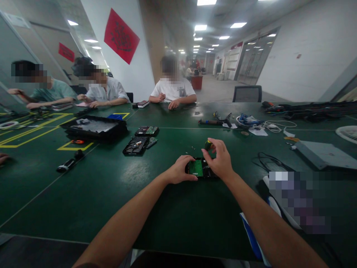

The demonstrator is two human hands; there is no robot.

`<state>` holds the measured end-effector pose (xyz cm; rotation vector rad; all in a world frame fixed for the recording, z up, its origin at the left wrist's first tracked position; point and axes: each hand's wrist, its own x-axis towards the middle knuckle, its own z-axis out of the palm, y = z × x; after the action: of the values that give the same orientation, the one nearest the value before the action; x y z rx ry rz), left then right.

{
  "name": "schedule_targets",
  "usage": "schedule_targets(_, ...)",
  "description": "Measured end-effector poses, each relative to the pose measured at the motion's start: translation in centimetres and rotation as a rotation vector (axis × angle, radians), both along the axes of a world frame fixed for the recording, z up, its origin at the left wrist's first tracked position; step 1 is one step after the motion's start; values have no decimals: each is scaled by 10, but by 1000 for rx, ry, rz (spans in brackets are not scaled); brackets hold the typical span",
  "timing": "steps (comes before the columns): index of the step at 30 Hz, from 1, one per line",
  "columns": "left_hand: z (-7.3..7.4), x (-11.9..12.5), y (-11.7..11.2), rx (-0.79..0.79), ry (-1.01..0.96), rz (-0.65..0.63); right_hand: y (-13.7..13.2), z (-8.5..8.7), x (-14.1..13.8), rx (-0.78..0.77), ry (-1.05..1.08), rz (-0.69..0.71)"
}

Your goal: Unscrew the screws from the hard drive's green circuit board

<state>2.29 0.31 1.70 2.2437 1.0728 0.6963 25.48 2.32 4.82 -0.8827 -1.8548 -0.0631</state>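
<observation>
A hard drive [196, 167] with a green circuit board lies on the green table in front of me. My left hand [181, 169] grips its left end, thumb along the near edge and fingers on the far edge. My right hand [220, 158] is closed on the handle of a yellow and dark screwdriver [207, 145], held upright over the right part of the drive. The screwdriver's tip is hidden or too small to make out. A few tiny bits, perhaps screws [193, 147], lie just beyond the drive.
Two more opened drives [135, 145] [147, 130] sit left of centre, near a black tray [95, 128]. A black-and-white cylinder [66, 165] lies left. Cables [248, 121] and a grey metal box [325, 152] are at right. Several people sit across the table [111, 201].
</observation>
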Motion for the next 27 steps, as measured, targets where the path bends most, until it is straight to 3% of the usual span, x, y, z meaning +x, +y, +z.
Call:
schedule_targets(18,-1,-3,2,-29,-17,-2,1,-2,-2,-81,17,33)
schedule_targets(27,-1,-3,2,-20,-23,10,-2,8,-3,-77,-31,78)
